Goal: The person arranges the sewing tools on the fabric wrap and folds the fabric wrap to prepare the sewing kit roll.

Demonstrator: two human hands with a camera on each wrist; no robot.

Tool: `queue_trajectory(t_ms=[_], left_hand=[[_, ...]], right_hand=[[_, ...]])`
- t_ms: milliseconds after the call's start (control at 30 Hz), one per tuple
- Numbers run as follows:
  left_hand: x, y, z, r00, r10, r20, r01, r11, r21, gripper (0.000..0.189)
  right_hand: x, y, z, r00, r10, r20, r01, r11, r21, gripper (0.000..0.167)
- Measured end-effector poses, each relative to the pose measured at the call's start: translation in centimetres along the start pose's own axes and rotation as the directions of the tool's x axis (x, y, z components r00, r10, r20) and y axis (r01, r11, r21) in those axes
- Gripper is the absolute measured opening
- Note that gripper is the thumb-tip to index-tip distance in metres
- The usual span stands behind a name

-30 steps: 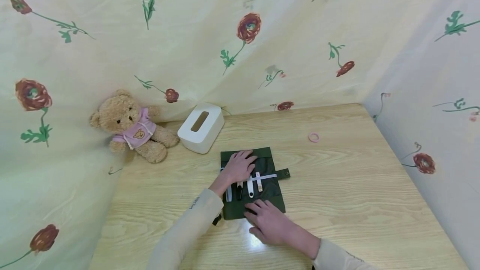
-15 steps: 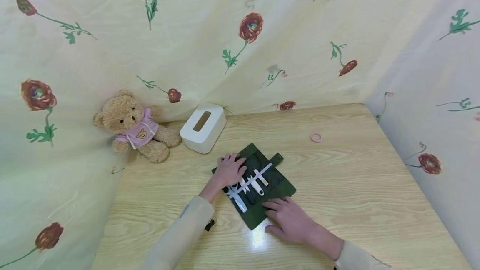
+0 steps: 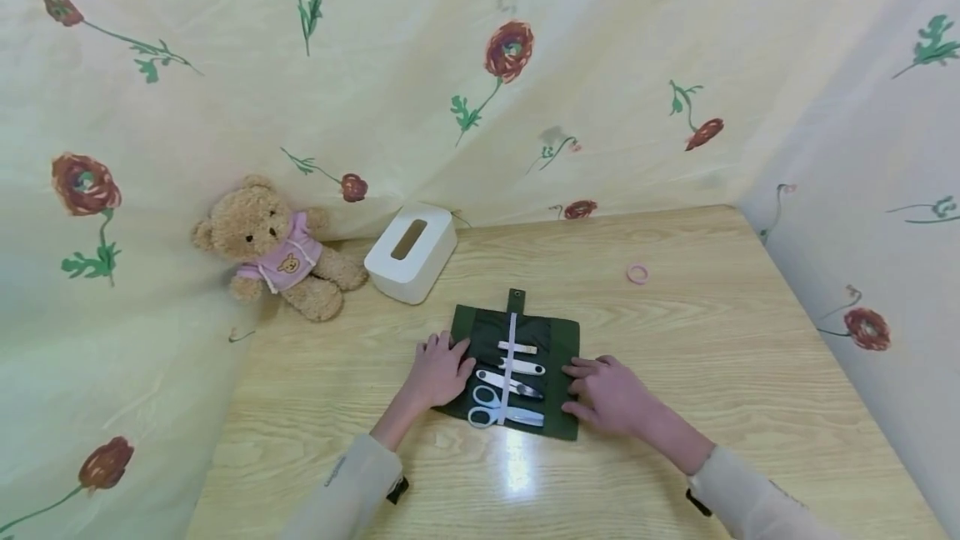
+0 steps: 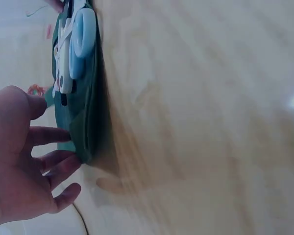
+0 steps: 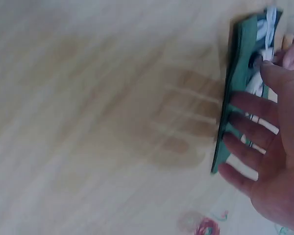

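A dark green fabric tool pouch (image 3: 561, 382) lies unrolled on the table in the head view, its snap tab (image 3: 516, 301) pointing to the far side. A white elastic band holds small tools across it: scissors (image 3: 483, 407) nearest the person, a white-handled tool with a dark end (image 3: 492, 378), another white-handled tool (image 3: 528, 367) and a small white piece (image 3: 517, 347). My left hand (image 3: 438, 373) rests its spread fingers on the pouch's left side. At the right edge, my right hand (image 3: 611, 394) touches the green flap with extended fingers, also seen from the right wrist.
A teddy bear (image 3: 277, 252) in a pink top sits at the back left, beside a white tissue box (image 3: 412, 252). A pink ring (image 3: 637, 274) lies farther back on the right of the wooden table (image 3: 712, 340). Flowered cloth hangs behind.
The pouch has turned counterclockwise by about a quarter turn, its tab swinging from the right to the far side. My left hand has moved left and nearer; my right hand has moved right and farther away.
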State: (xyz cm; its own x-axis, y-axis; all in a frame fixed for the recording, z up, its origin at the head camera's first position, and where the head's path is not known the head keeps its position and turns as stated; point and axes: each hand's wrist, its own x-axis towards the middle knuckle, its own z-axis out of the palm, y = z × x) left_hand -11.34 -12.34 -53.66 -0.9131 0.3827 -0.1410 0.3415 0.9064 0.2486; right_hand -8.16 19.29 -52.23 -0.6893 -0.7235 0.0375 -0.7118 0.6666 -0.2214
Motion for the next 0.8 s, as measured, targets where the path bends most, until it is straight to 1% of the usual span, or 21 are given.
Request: queue_trajectory(t_ms=[133, 233, 300, 367, 433, 467, 533, 567, 633, 733, 800], left_hand=[[-1.5, -0.2, 0.9, 0.999, 0.025, -0.036, -0.025, 1.000, 0.001, 0.046], [-3.0, -0.4, 1.4, 0.997, 0.049, -0.060, -0.051, 0.997, -0.049, 0.051], [-4.0, -0.6, 1.7, 0.996, 0.061, -0.066, -0.067, 0.993, -0.092, 0.060], [-5.0, -0.9, 2.1, 0.995, 0.073, -0.062, -0.081, 0.988, -0.129, 0.076], [-5.9, -1.3, 2.4, 0.994, 0.092, -0.052, -0.099, 0.983, -0.155, 0.096], [-6.4, -1.4, 2.6, 0.993, 0.104, -0.048, -0.111, 0.981, -0.160, 0.104], [-7.0, -1.6, 3.0, 0.990, 0.129, -0.048, -0.135, 0.979, -0.153, 0.115], [-7.3, -1.7, 3.1, 0.988, 0.143, -0.054, -0.149, 0.978, -0.145, 0.117], [-7.6, -1.8, 3.4, 0.983, 0.165, -0.079, -0.173, 0.977, -0.122, 0.114], [-7.8, -1.7, 3.6, 0.975, 0.182, -0.126, -0.194, 0.977, -0.087, 0.099], [-7.9, -1.7, 3.6, 0.971, 0.190, -0.147, -0.204, 0.975, -0.087, 0.086]], right_hand=[[0.2, 1.7, -0.6, 0.998, -0.042, 0.043, 0.040, 0.997, 0.059, 0.024], [0.1, 2.7, -1.0, 0.994, -0.045, 0.103, 0.036, 0.995, 0.094, 0.035], [-0.1, 3.0, -1.0, 0.990, -0.032, 0.138, 0.016, 0.993, 0.113, 0.050], [-0.5, 3.1, -0.7, 0.988, -0.021, 0.152, 0.003, 0.993, 0.118, 0.072], [-1.1, 3.0, -0.1, 0.991, -0.029, 0.131, 0.014, 0.993, 0.114, 0.092], [-1.4, 2.9, 0.3, 0.993, -0.038, 0.109, 0.026, 0.994, 0.109, 0.099], [-1.9, 2.7, 0.9, 0.997, -0.061, 0.047, 0.056, 0.994, 0.093, 0.107], [-2.2, 2.6, 1.1, 0.997, -0.073, 0.013, 0.072, 0.994, 0.080, 0.106], [-2.5, 2.4, 1.5, 0.995, -0.090, -0.048, 0.093, 0.994, 0.062, 0.098], [-2.8, 2.2, 1.9, 0.989, -0.104, -0.109, 0.108, 0.993, 0.040, 0.086], [-2.9, 2.1, 2.0, 0.985, -0.113, -0.133, 0.117, 0.993, 0.028, 0.077]])
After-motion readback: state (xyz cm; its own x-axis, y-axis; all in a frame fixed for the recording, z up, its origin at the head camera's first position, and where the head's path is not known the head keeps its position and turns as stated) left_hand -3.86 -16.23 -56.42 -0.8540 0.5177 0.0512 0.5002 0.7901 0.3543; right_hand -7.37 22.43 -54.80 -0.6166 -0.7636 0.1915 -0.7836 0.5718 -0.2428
